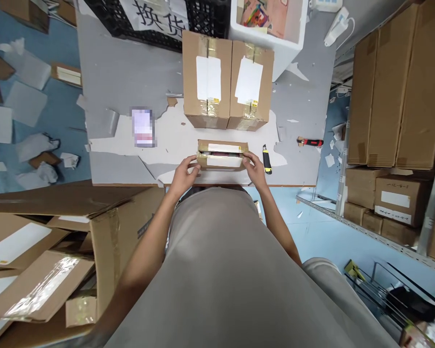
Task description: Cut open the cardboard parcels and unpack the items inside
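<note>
A small cardboard box (223, 166) lies at the front edge of the table, its top slit lengthwise through a white label. Through the narrow gap something dark shows, too little to name. My left hand (185, 175) grips the box's left end, fingertips at the upper corner and thumb lower down. At the opposite end my right hand (254, 169) holds the box the same way. Just right of that hand lies a yellow and black box cutter (267, 159). Behind the small box stand two taped cardboard boxes (206, 77) side by side, with white labels.
A black crate (210, 17) and a white foam box (284, 53) stand at the back. A red and black cutter (311, 142) lies at the right, a blurred phone-like item (142, 127) at the left. A large carton (121, 232) of flattened boxes stands left; loaded shelves (384, 246) stand right.
</note>
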`<state>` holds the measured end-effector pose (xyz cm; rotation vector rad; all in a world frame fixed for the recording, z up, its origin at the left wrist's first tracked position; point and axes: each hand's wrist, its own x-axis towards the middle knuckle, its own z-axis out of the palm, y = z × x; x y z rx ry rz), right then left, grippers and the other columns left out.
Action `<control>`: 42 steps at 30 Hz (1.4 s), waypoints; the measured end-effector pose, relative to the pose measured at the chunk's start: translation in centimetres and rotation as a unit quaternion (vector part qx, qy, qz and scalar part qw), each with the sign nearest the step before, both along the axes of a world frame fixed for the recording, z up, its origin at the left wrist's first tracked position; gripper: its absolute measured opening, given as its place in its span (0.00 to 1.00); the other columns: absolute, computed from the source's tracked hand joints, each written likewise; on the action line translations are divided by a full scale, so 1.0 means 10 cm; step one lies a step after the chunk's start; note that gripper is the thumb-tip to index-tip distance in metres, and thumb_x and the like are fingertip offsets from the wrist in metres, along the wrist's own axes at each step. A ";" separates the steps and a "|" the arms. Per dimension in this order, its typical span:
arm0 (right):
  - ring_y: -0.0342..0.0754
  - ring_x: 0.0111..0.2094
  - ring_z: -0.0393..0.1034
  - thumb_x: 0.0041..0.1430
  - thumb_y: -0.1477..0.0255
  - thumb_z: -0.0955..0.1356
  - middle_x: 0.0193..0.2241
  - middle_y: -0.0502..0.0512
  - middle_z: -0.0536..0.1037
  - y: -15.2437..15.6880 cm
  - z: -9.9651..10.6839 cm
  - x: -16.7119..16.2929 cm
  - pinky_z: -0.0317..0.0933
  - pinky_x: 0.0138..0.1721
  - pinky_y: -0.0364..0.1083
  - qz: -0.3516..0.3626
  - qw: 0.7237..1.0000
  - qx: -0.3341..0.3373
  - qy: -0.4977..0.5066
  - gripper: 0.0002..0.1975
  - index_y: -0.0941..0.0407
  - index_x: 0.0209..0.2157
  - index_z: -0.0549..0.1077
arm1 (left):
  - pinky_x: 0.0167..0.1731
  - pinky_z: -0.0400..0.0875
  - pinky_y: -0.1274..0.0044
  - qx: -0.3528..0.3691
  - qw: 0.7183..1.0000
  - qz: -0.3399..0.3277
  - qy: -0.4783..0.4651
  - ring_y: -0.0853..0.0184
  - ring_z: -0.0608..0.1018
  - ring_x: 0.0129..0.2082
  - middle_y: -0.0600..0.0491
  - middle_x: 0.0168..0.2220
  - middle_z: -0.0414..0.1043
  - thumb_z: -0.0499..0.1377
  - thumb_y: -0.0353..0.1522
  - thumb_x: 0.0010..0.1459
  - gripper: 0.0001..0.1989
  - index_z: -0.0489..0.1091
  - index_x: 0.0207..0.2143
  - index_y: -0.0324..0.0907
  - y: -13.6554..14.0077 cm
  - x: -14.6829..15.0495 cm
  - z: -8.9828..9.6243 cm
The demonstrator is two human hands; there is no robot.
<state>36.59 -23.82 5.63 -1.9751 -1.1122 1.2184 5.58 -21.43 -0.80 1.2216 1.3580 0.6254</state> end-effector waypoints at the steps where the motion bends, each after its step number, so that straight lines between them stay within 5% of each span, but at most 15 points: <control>1: 0.55 0.79 0.66 0.79 0.53 0.66 0.79 0.70 0.69 0.02 0.02 0.00 0.70 0.72 0.55 0.012 1.000 0.002 -0.015 0.28 0.55 0.68 0.80 | 0.50 0.93 0.55 -0.020 0.999 0.004 -0.028 0.50 0.85 0.60 0.38 0.68 0.77 0.64 0.60 0.67 0.35 0.76 0.62 0.44 -0.01 0.00 0.05; 4: 0.56 0.82 0.60 0.82 0.56 0.62 0.85 0.66 0.60 0.11 0.07 0.07 0.70 0.73 0.57 0.067 0.996 -0.004 -0.060 0.30 0.52 0.76 0.74 | 0.61 0.88 0.53 -0.058 0.996 0.017 -0.060 0.49 0.83 0.64 0.40 0.65 0.80 0.60 0.65 0.69 0.33 0.77 0.47 0.44 -0.04 0.00 0.13; 8: 0.59 0.73 0.73 0.79 0.59 0.67 0.88 0.67 0.50 0.26 0.07 0.21 0.74 0.68 0.57 0.182 0.974 -0.024 -0.133 0.37 0.53 0.83 0.64 | 0.70 0.78 0.50 -0.036 0.999 0.008 -0.024 0.45 0.80 0.70 0.35 0.71 0.76 0.67 0.65 0.64 0.33 0.74 0.38 0.44 -0.15 0.00 0.11; 12: 0.62 0.68 0.77 0.78 0.66 0.66 0.82 0.68 0.65 0.42 -0.01 0.32 0.72 0.70 0.59 0.273 0.939 -0.002 -0.211 0.33 0.56 0.79 0.69 | 0.73 0.74 0.47 -0.033 0.998 0.014 -0.059 0.44 0.76 0.76 0.36 0.78 0.67 0.76 0.54 0.55 0.28 0.74 0.45 0.45 -0.32 0.01 -0.01; 16: 0.63 0.54 0.83 0.84 0.59 0.61 0.60 0.67 0.86 0.59 -0.17 0.42 0.74 0.60 0.57 0.254 0.945 0.014 -0.205 0.27 0.56 0.73 0.73 | 0.77 0.69 0.48 -0.005 0.998 0.018 -0.063 0.47 0.75 0.76 0.39 0.76 0.68 0.73 0.40 0.55 0.22 0.75 0.50 0.45 -0.44 0.01 -0.15; 19: 0.61 0.45 0.83 0.83 0.52 0.63 0.42 0.58 0.87 0.71 -0.35 0.44 0.72 0.54 0.54 0.192 0.963 -0.002 -0.188 0.29 0.56 0.72 0.69 | 0.74 0.74 0.50 0.026 0.999 0.008 -0.019 0.50 0.79 0.72 0.40 0.72 0.71 0.69 0.34 0.57 0.23 0.74 0.55 0.45 -0.45 0.03 -0.20; 21: 0.60 0.45 0.82 0.82 0.52 0.65 0.40 0.55 0.85 0.77 -0.46 0.40 0.71 0.53 0.52 0.147 0.970 -0.011 -0.193 0.27 0.55 0.70 0.68 | 0.72 0.77 0.51 0.047 0.999 0.009 0.017 0.51 0.80 0.69 0.41 0.69 0.73 0.67 0.32 0.57 0.24 0.73 0.56 0.45 -0.44 0.06 -0.20; 27: 0.60 0.48 0.79 0.86 0.59 0.59 0.52 0.61 0.84 0.76 -0.54 0.11 0.72 0.54 0.55 0.134 0.956 -0.015 -0.260 0.15 0.49 0.59 0.72 | 0.69 0.81 0.56 0.069 0.992 -0.021 0.107 0.53 0.83 0.63 0.43 0.65 0.74 0.65 0.30 0.61 0.29 0.71 0.65 0.44 -0.31 0.09 -0.13; 32: 0.68 0.62 0.76 0.79 0.59 0.70 0.64 0.73 0.77 0.55 -0.45 -0.10 0.73 0.64 0.62 0.202 0.923 -0.014 -0.328 0.25 0.57 0.68 0.69 | 0.75 0.74 0.56 0.044 0.967 -0.161 0.191 0.48 0.78 0.72 0.38 0.77 0.63 0.65 0.29 0.64 0.45 0.61 0.82 0.47 -0.14 0.04 -0.07; 37: 0.68 0.69 0.72 0.72 0.74 0.68 0.73 0.75 0.70 0.34 -0.38 -0.04 0.73 0.68 0.64 0.225 0.929 -0.013 -0.295 0.36 0.60 0.78 0.63 | 0.83 0.59 0.51 0.012 0.929 -0.275 0.249 0.35 0.50 0.88 0.37 0.90 0.29 0.69 0.22 0.58 0.50 0.64 0.83 0.44 0.02 0.19 -0.03; 39: 0.66 0.67 0.74 0.73 0.76 0.65 0.74 0.73 0.70 0.26 -0.34 0.07 0.75 0.67 0.63 0.220 0.940 0.001 -0.261 0.35 0.58 0.79 0.64 | 0.84 0.51 0.44 0.027 0.914 -0.294 0.279 0.31 0.38 0.88 0.41 0.90 0.23 0.69 0.21 0.57 0.47 0.70 0.79 0.48 0.02 0.27 0.04; 42: 0.62 0.58 0.81 0.75 0.73 0.62 0.73 0.70 0.74 0.16 -0.29 0.24 0.77 0.64 0.61 0.200 0.956 0.018 -0.212 0.33 0.55 0.79 0.67 | 0.82 0.43 0.35 0.068 0.897 -0.301 0.317 0.28 0.32 0.88 0.42 0.90 0.21 0.70 0.20 0.58 0.43 0.76 0.75 0.49 -0.04 0.32 0.20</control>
